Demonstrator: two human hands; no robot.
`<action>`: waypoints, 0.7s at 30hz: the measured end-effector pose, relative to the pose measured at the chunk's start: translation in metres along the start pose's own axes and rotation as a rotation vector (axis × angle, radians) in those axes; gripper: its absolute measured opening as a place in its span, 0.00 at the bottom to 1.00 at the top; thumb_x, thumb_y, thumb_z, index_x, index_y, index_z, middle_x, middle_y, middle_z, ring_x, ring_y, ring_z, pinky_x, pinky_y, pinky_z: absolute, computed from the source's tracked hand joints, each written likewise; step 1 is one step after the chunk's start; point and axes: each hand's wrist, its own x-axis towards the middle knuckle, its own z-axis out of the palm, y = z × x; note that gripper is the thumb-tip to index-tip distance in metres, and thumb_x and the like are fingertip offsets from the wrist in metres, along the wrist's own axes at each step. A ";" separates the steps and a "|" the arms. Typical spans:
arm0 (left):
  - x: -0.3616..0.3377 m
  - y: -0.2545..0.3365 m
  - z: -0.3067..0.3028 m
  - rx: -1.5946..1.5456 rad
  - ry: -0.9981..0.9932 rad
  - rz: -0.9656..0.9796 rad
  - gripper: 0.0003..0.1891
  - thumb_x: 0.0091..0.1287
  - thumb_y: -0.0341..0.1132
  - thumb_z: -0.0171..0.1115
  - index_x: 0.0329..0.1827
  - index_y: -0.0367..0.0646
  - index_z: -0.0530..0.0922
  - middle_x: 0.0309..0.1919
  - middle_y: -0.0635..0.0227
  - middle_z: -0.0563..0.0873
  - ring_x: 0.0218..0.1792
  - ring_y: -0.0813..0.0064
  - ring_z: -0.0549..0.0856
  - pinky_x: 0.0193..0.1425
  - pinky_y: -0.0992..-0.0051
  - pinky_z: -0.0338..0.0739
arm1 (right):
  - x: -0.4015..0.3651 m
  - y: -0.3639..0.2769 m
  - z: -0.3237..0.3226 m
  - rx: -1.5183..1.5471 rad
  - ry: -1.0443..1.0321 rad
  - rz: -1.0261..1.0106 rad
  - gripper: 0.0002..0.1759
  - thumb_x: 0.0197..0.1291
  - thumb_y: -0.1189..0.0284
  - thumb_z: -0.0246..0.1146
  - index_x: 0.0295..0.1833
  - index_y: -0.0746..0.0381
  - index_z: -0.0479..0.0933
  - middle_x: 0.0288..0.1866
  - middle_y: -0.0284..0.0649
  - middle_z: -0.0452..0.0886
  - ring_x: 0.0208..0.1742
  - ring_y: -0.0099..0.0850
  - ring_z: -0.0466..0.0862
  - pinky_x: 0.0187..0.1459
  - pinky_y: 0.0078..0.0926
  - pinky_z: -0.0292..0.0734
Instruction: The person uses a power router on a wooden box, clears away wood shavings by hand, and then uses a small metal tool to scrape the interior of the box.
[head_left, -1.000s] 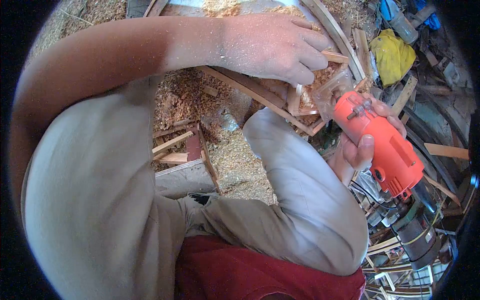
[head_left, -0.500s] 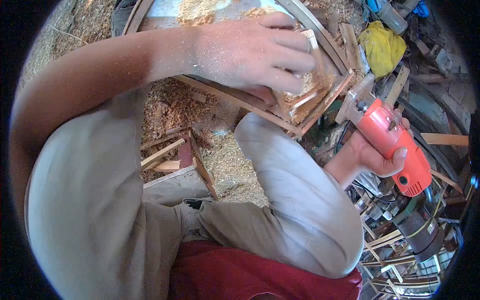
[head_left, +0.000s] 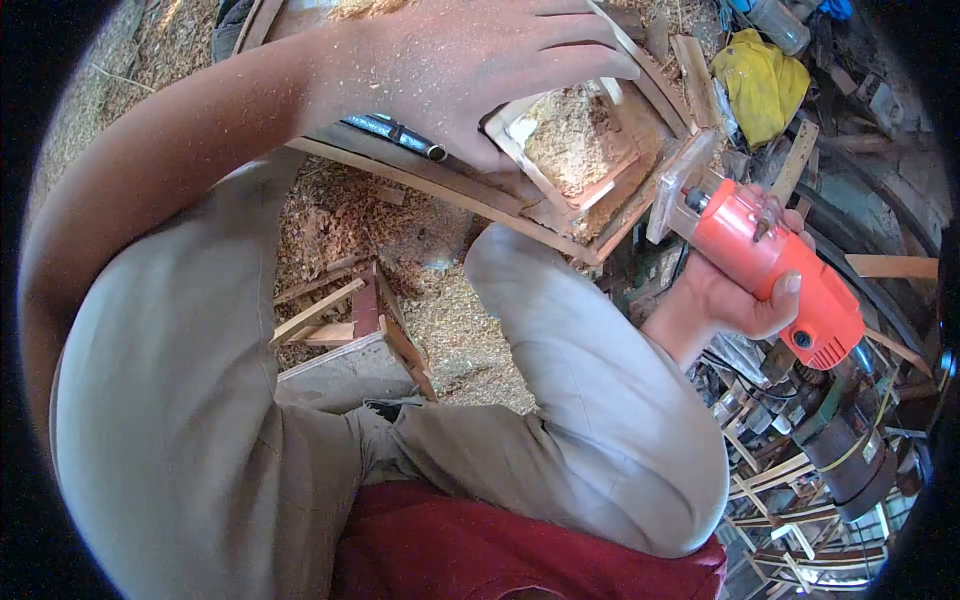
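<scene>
Red power tool (head_left: 775, 262) poised beside the wooden frame (head_left: 545, 187), right hand (head_left: 728, 304) clamped round it, left hand (head_left: 450, 60) fingers apart, and repositioning wants steadiness

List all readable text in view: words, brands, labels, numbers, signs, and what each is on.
None readable.
Red power tool: no legible brand or number on the side in view.
Dark cylinder at lower right: small pale patch, possibly a label, too small and blurred to read.
Clear bottle at top right: no legible print.
</scene>
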 end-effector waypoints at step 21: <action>-0.007 0.001 0.001 0.182 0.006 -0.091 0.53 0.48 0.69 0.71 0.61 0.25 0.74 0.68 0.39 0.74 0.73 0.45 0.70 0.80 0.46 0.57 | 0.002 0.021 0.043 0.038 -0.400 -0.052 0.34 0.48 0.66 0.70 0.63 0.62 0.72 0.53 0.55 0.83 0.53 0.52 0.86 0.59 0.56 0.85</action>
